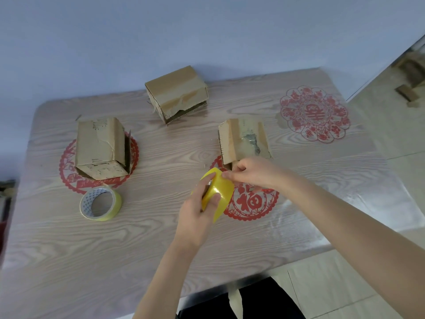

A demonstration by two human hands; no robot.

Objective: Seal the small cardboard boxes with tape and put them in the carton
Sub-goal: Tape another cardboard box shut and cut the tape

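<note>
A table [161, 238] with a pale wood-grain top stood against a plain blue-grey wall [161, 31]. Light tiled floor [391, 125] showed to its right and past its near edge. A clear, glossy sheet [368, 192] lay over the table's right part. Three red paper-cut decals lay flat on the top: the far decal [315, 113] was uncovered at the far right, the left decal [69, 171] lay partly under the left box [101, 148], and the near decal [250, 203] lay below the hands.

Three small boxes stood well apart: the left box, the far box [177, 93] close to the wall, and the right box [243, 139] just beyond the hands. All looked worn, with torn paper on their tops.

The left hand [195, 215] gripped a yellow roll [218, 192] of tape, held on edge above the table. The right hand [253, 173] pinched at the roll's upper rim, so both hands met on it. A spare roll [101, 203] lay flat near the left box.
</note>
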